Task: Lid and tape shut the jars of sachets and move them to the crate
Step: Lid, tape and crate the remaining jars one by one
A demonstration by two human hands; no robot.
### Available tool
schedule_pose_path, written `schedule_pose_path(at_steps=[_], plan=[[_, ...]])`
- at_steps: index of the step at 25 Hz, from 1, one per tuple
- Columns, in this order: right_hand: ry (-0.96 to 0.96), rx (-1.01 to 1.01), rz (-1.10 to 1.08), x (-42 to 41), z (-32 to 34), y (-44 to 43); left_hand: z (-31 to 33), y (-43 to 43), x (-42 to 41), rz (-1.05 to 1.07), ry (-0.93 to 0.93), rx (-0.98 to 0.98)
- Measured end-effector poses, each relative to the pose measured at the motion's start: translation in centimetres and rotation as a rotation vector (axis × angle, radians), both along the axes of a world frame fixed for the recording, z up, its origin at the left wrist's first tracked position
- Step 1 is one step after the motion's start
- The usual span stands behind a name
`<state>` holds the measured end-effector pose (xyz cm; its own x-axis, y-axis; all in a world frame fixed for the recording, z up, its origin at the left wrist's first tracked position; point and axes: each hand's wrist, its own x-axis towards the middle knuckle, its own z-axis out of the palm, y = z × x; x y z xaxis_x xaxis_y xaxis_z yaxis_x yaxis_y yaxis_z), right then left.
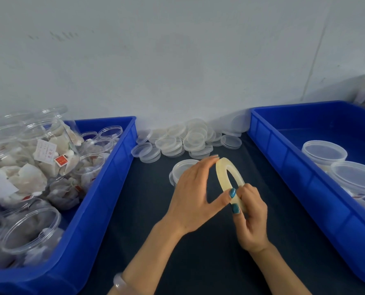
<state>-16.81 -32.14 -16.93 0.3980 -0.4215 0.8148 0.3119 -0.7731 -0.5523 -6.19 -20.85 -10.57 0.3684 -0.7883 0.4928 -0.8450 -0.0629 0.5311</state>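
Right hand (252,222): nearest to me, under the low end of the tape roll (221,171), fingers curled round the band with the thumb pressed on it. I'd guess it is hunting for the loose end, which I can't see.
Left hand (195,194): left of the tape roll and spanning it, fingers (209,160) on the top edge and thumb on the lower arc, pinching it across.
Tape roll: held clear of the desk (147,209) between both hands, standing on edge and tilted away from me.
Jar (182,167): upright with its lid on, on the desk just beyond and left of the tape roll, partly hidden by the left hand. I can't tell whether it has tape on it.
Key relation: the jar lies beyond-left of the tape roll, so the left hand is nearer to steady it.
Left crate (105,188): well left of the tape roll, full of open jars (28,228) of sachets.
Right crate (284,165): well right of the tape roll, holding lidded jars (324,153).
Lids (183,141): a loose pile beyond the tape roll, against the wall.
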Motion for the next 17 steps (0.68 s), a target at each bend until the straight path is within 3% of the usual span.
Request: schedule_pose_path(at_steps=[6, 12, 17], plan=[[-0.003, -0.061, -0.025, 0.1, 0.2, 0.2, 0.9, 0.9, 0.4, -0.081, 0.078, -0.072], [0.046, 0.084, 0.089, 0.0, 0.4, 0.9, -0.4, 1.0, -0.7, -0.112, -0.178, -0.035], [0.068, 0.118, 0.169, -0.8, -0.2, 2.2, 0.5, 1.6, -0.4, -0.127, 0.12, -0.309]])
